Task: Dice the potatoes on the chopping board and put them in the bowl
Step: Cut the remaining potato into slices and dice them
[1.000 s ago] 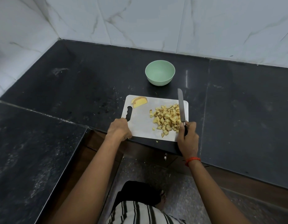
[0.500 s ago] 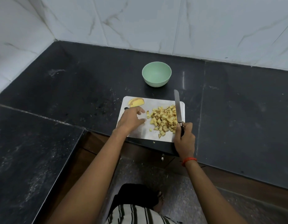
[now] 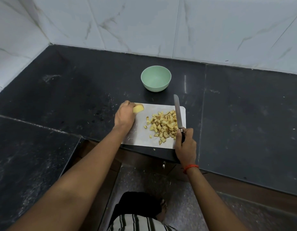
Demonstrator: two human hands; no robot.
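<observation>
Left hand (image 3: 125, 115) has moved to the chopping board's (image 3: 141, 135) far-left corner and grips the potato wedge (image 3: 138, 108), best laid flat-side down for the knife (image 3: 177, 112) held in the right hand (image 3: 186, 145).

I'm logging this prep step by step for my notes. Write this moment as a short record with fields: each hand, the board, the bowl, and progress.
left hand: left hand holds the uncut potato piece at the board's far left corner
right hand: right hand grips the knife, blade pointing away along the dice's right side
chopping board: chopping board carries the diced potato on its right half
bowl: bowl green, empty, on the counter beyond the board
progress: no dice in the bowl yet
</observation>
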